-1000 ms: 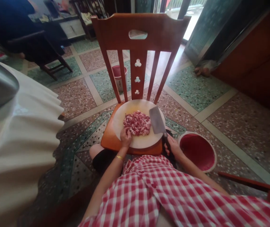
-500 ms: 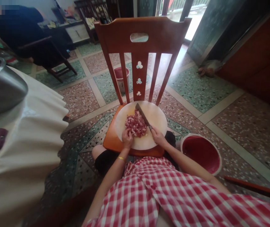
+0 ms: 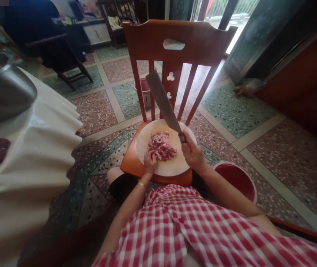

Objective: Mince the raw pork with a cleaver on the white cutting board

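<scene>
Meat: pink chopped heap in the middle of the board, under the raised blade.
Board: round and pale, flat on the seat of the wooden chair; bare around the heap.
Left hand: fingers bent, tips down on the near left edge of the heap; nothing gripped. Gold bangle at the wrist.
Right hand: closed tight round the cleaver handle, above the right rim of the board.
Cleaver: lifted clear of the meat, blade slanting up and to the left across the chair's back slats.
Floor, right: red basin just beside the chair, partly hidden by the right forearm.
Floor, behind chair: small red bucket, seen between the slats.
Left side: metal bowl on a table with a white cloth.
Foreground: red-and-white checked fabric over the lap.
</scene>
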Tool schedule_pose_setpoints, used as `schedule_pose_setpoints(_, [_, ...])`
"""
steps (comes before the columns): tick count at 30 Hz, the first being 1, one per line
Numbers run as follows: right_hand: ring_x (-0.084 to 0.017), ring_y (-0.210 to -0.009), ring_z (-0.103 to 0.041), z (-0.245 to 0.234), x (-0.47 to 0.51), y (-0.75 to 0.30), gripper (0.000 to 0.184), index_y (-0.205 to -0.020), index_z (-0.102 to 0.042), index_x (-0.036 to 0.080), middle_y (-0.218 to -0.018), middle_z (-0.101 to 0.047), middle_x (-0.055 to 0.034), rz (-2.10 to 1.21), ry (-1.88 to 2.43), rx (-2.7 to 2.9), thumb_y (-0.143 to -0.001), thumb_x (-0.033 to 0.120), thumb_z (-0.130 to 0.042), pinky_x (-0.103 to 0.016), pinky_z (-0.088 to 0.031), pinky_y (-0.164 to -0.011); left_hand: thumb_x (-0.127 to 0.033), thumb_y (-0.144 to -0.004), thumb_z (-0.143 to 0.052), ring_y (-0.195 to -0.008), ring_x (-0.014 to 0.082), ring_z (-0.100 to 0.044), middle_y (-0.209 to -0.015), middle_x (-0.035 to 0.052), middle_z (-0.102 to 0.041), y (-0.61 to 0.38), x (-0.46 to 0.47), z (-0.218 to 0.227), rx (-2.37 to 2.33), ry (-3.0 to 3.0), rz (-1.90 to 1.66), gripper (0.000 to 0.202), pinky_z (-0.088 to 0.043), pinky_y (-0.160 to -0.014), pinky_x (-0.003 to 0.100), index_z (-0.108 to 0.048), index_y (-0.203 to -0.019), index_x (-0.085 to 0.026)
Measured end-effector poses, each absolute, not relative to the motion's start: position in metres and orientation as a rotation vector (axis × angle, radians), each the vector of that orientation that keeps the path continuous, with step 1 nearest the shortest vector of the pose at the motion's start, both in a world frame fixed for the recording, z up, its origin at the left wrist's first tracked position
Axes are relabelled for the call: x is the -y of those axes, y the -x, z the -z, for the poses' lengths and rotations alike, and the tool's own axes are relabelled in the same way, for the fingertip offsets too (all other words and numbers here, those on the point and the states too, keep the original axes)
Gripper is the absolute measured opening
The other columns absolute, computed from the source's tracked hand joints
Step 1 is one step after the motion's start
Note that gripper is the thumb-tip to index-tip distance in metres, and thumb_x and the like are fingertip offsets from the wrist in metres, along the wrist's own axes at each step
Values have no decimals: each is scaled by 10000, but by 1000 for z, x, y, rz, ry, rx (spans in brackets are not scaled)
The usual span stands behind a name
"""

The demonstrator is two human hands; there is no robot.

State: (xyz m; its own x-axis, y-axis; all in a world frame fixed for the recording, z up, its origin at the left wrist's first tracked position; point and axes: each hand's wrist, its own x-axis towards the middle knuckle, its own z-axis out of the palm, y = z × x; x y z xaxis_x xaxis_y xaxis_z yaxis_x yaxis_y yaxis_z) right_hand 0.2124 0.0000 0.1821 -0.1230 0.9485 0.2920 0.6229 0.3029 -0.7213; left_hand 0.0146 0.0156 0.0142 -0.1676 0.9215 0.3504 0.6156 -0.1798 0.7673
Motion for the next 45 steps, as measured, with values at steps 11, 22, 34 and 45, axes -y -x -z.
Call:
schedule_pose_setpoints(11, [-190, -1126, -534, -165, -4, -210, 477, -1405, -296, 254, -1303, -515, -50, -726, 1427, 1901, -931, 306, -324, -321, -429, -936, -164, -820, -400, -881, 173, -564, -879, 61, -617, -13, -17, -9, -1738, -1772, -1297, 198, -444, -850, 331, -585, -889, -186])
schedule_pose_setpoints(22, [-208, -1082, -566, -154, 0, -206, 443, -1357, -392, 261, -1242, -570, -35, -794, 1519, 1971, -915, 268, -356, -338, -451, -915, -160, -815, -401, -862, 170, -564, -862, 59, -616, -13, -17, -9, -1734, -1764, -1290, 198, -449, -829, 320, -587, -879, -184])
schedule_pose_setpoints(34, [-234, -1044, -589, -149, -4, -201, 447, -1358, -400, 209, -1202, -595, -95, -823, 1577, 2042, -917, 259, -341, -367, -464, -896, -174, -821, -396, -807, 145, -572, -847, 44, -614, -12, -14, -16, -1744, -1534, -1360, 196, -456, -776, 273, -580, -887, -177])
schedule_pose_setpoints(45, [-253, -1117, -537, -134, -7, -197, 441, -1322, -450, 180, -1212, -586, -110, -842, 1594, 2043, -891, 223, -373, -405, -426, -940, -161, -816, -396, -822, 145, -580, -849, 42, -622, -11, -13, -13, -1721, -1602, -1292, 196, -457, -793, 273, -576, -891, -176])
